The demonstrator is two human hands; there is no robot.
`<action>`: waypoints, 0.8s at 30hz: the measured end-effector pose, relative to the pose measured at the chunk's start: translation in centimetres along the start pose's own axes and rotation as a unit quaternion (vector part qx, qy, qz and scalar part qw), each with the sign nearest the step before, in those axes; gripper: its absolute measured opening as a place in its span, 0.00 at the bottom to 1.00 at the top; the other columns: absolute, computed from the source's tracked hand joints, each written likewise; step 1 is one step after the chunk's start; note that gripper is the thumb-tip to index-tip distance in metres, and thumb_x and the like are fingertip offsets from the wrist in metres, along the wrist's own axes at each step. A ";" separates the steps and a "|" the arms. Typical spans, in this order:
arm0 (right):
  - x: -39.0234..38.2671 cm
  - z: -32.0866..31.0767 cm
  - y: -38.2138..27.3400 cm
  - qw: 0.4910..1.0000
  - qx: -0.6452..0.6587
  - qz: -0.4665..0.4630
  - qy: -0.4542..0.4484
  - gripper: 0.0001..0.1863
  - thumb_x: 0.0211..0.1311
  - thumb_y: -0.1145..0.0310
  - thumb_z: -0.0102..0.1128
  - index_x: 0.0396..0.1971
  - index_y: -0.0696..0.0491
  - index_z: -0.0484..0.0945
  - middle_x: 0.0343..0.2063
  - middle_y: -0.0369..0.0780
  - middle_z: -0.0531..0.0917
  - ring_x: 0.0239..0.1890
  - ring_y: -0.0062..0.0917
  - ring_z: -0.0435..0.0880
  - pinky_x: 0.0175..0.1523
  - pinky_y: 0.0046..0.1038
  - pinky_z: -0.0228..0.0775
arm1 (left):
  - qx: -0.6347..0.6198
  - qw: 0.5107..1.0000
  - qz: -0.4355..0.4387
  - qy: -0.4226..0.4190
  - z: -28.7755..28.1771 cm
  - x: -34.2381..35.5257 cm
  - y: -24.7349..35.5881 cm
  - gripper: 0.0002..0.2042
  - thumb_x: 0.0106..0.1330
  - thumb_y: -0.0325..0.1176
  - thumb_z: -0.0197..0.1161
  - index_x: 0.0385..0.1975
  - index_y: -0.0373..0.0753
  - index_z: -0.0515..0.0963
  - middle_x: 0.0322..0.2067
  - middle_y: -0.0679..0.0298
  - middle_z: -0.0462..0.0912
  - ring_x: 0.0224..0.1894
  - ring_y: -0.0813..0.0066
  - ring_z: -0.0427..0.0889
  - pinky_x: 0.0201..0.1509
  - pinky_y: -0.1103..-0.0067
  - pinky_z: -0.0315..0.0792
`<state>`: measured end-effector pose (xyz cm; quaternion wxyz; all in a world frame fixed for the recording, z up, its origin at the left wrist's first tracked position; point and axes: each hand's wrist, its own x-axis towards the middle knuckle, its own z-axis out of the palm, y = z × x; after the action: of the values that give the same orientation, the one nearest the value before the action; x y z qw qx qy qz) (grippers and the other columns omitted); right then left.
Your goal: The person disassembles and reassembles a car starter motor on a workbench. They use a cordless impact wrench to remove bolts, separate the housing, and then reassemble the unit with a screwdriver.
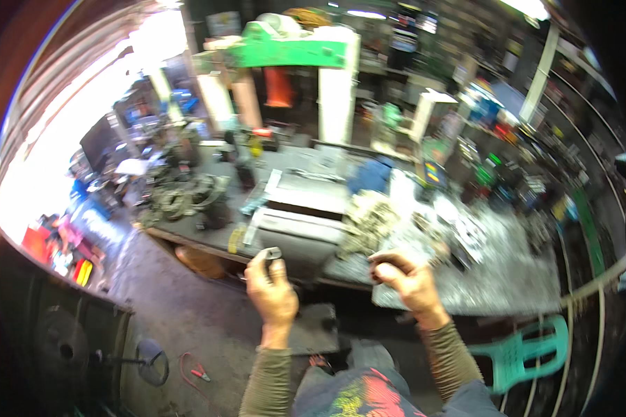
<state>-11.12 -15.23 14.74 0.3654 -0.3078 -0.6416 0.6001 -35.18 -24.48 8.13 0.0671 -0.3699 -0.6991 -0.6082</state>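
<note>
My left hand (274,299) is raised before the workbench's front edge, its thumb and fingers pinching a small silvery metal ring (274,253). To the right, my right hand (412,283) is closed, with fingertips pressed together around something small and dark (375,270) that blur keeps me from making out. Between and beyond the hands, a grey metal block with a dark slot (302,221) lies on the bench. A crumpled beige cloth (368,221) lies to the right of the block, with a blue cloth (371,175) behind it.
Greasy metal parts (181,198) crowd the bench's left end. Crumpled clear plastic (490,240) covers its right part. A green press frame (292,53) stands behind. A teal plastic chair (528,354) is at lower right, and a red-handled tool (200,373) lies on the floor.
</note>
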 end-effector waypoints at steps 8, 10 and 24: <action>37.0 9.6 0.1 0.921 -0.283 -0.241 -0.117 0.11 0.65 0.71 0.64 0.44 0.60 0.86 0.36 0.40 0.89 0.40 0.24 0.86 0.50 0.28 0.78 | 0.120 0.983 0.118 0.068 7.9 7.9 -3.1 0.18 0.67 0.29 0.59 0.56 0.43 0.83 0.40 0.62 0.81 0.46 0.59 0.75 0.58 0.63 0.63; 44.4 13.1 4.4 0.905 -0.364 -0.164 -0.144 0.17 0.62 0.63 0.69 0.47 0.58 0.86 0.45 0.46 0.90 0.51 0.37 0.88 0.58 0.36 0.78 | 0.133 0.977 0.131 0.099 8.2 7.6 -3.5 0.20 0.62 0.25 0.59 0.55 0.42 0.84 0.40 0.62 0.81 0.47 0.61 0.75 0.58 0.65 0.64; 59.8 27.5 16.4 0.956 -0.264 -0.123 -0.022 0.23 0.49 0.60 0.74 0.45 0.54 0.85 0.41 0.52 0.89 0.47 0.49 0.88 0.54 0.43 0.80 | 0.213 0.963 0.124 0.105 7.5 8.2 -2.7 0.15 0.61 0.28 0.61 0.47 0.35 0.85 0.37 0.57 0.83 0.39 0.58 0.80 0.50 0.65 0.72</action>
<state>-67.38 21.10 3.97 0.3279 -0.2989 -0.8180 0.3660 -40.05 -14.06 8.53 0.2924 -0.3645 -0.7501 -0.4679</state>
